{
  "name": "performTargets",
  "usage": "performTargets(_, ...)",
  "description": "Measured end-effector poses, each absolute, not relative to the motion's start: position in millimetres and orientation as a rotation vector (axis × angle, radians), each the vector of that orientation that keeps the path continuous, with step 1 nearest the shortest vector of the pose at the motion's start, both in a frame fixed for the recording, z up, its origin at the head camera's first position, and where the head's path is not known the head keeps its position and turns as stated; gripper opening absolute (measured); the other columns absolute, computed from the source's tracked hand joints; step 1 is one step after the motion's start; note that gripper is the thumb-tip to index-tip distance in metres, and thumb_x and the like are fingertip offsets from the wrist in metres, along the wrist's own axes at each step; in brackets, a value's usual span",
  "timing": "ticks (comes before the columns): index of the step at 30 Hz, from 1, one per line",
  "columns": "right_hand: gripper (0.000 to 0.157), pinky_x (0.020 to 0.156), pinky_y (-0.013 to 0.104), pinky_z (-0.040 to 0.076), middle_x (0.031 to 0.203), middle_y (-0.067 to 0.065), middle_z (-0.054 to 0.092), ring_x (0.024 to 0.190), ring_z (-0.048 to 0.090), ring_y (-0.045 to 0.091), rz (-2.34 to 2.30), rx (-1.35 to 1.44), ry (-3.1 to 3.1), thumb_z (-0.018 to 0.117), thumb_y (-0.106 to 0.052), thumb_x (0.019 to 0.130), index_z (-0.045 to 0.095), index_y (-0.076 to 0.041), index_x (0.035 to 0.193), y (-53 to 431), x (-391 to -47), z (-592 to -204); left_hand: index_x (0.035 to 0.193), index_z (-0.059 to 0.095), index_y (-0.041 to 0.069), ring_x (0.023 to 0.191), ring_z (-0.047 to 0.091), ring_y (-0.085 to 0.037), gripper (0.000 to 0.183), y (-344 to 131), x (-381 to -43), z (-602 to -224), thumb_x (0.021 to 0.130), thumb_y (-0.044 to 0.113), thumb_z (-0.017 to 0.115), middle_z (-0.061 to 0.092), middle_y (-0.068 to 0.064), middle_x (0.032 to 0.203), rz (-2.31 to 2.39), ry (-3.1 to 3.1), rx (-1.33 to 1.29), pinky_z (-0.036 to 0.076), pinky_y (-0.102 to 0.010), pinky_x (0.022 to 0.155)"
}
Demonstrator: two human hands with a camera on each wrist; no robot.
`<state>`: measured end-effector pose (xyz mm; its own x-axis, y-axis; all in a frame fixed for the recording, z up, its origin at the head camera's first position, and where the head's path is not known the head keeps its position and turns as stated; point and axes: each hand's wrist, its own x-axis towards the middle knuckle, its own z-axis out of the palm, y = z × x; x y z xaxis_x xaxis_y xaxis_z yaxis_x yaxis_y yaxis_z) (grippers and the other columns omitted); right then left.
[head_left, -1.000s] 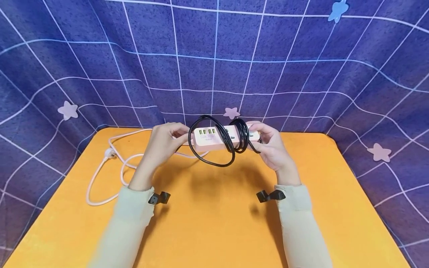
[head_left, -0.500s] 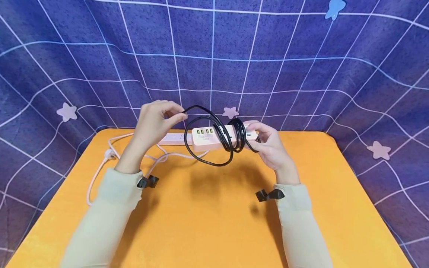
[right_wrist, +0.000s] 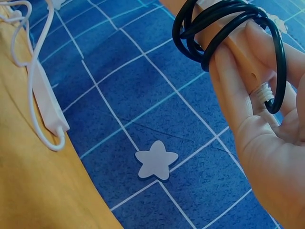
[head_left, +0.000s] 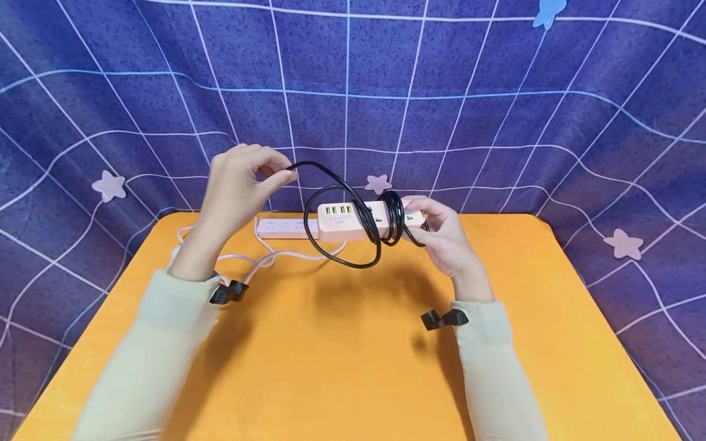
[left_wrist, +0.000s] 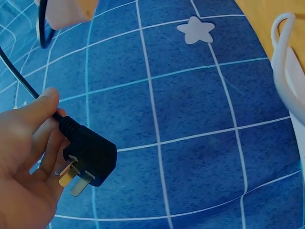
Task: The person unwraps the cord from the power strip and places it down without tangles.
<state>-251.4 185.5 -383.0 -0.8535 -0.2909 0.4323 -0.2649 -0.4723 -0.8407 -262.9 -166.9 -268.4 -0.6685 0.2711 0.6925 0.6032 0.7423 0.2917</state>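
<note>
My right hand [head_left: 444,242] holds up a white power strip [head_left: 337,226] by its right end. A black cord [head_left: 394,217] is wound several times round the strip, and one wide loop hangs at its left. Up and to the left, my left hand [head_left: 237,190] pinches the free end of that cord. In the left wrist view a black plug [left_wrist: 90,155] with three metal prongs sticks out past the thumb and fingers; in the head view it is hidden behind the hand. The right wrist view shows the cord's ribbed collar [right_wrist: 263,93] where it enters the strip's end.
A second white power strip [head_left: 282,228] lies at the back of the yellow table [head_left: 353,355]. Its white cord [head_left: 298,252] trails left, partly behind my left arm. A blue gridded curtain [head_left: 353,122] with star shapes stands behind the table.
My left hand has moved from beside the strip's left end up and to the left, drawing the black cord's end out. The right hand and its strip have stayed nearly still.
</note>
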Motion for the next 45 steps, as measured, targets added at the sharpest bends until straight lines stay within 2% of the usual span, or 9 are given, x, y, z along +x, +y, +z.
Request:
performTargets(3,0.036,0.082,0.027,0.062,0.129,0.006,0.068,0.107,0.067,0.018,-2.556,-0.818,1.62,0.076,0.014,0.087,0.078,-0.015,0.109,185,-252,-383,0.096,0.082,0.009,0.078,0.063,-0.021,0.012,-167,-256,-264,0.089,0.018,0.088,0.076,-0.005,0.084,-0.663,-2.267,-0.66,0.039,-0.032,0.073)
performTargets(13,0.048,0.083,0.027,0.062,0.122,0.005,0.066,0.098,0.068,0.015,-2.639,-0.715,1.633,0.058,0.025,0.086,0.078,-0.014,0.107,185,-252,-382,0.092,0.082,0.012,0.075,0.055,-0.015,0.009,-166,-233,-250,0.089,0.018,0.088,0.074,-0.003,0.08,-0.61,-2.137,-0.747,0.032,-0.023,0.069)
performTargets(19,0.051,0.082,0.027,0.062,0.125,0.004,0.066,0.099,0.066,0.015,-2.611,-0.734,1.647,0.058,0.026,0.086,0.078,-0.015,0.11,184,-253,-384,0.092,0.082,0.011,0.075,0.055,-0.017,0.009,-163,-223,-246,0.089,0.017,0.088,0.075,-0.003,0.083,-0.59,-2.098,-0.79,0.032,-0.023,0.07)
performTargets(26,0.052,0.081,0.027,0.062,0.128,0.006,0.066,0.102,0.066,0.017,-2.663,-0.714,1.633,0.055,0.028,0.087,0.078,-0.014,0.108,183,-256,-384,0.093,0.081,0.01,0.075,0.052,-0.015,0.01,-164,-201,-245,0.089,0.016,0.088,0.075,-0.004,0.083,-0.566,-2.063,-0.841,0.031,-0.019,0.072)
performTargets(30,0.051,0.082,0.028,0.063,0.128,0.007,0.067,0.101,0.067,0.017,-2.693,-0.697,1.616,0.055,0.029,0.087,0.077,-0.012,0.108,182,-257,-382,0.094,0.081,0.009,0.076,0.055,-0.017,0.009,-167,-189,-247,0.088,0.011,0.088,0.076,-0.005,0.086,-0.572,-2.033,-0.897,0.032,-0.019,0.072)
performTargets(36,0.051,0.082,0.027,0.062,0.126,0.007,0.068,0.099,0.068,0.016,-2.721,-0.671,1.622,0.055,0.028,0.088,0.078,-0.014,0.107,182,-258,-382,0.092,0.081,0.011,0.075,0.053,-0.015,0.007,-172,-175,-258,0.087,0.011,0.086,0.074,-0.004,0.083,-0.583,-2.023,-0.979,0.032,-0.023,0.068)
performTargets(40,0.05,0.083,0.027,0.062,0.127,0.007,0.068,0.1,0.068,0.015,-2.741,-0.653,1.617,0.055,0.028,0.088,0.078,-0.014,0.106,182,-258,-382,0.092,0.08,0.012,0.078,0.056,-0.016,0.005,-176,-169,-268,0.091,0.017,0.081,0.072,-0.002,0.083,-0.568,-2.044,-1.011,0.037,-0.026,0.069)
performTargets(45,0.049,0.084,0.028,0.062,0.129,0.008,0.067,0.103,0.068,0.017,-2.75,-0.655,1.587,0.056,0.028,0.089,0.077,-0.012,0.107,184,-257,-383,0.091,0.079,0.014,0.077,0.056,-0.014,0.03,-179,-165,-277,0.104,0.038,0.069,0.071,0.002,0.082,-0.547,-2.059,-1.033,0.04,-0.025,0.069)
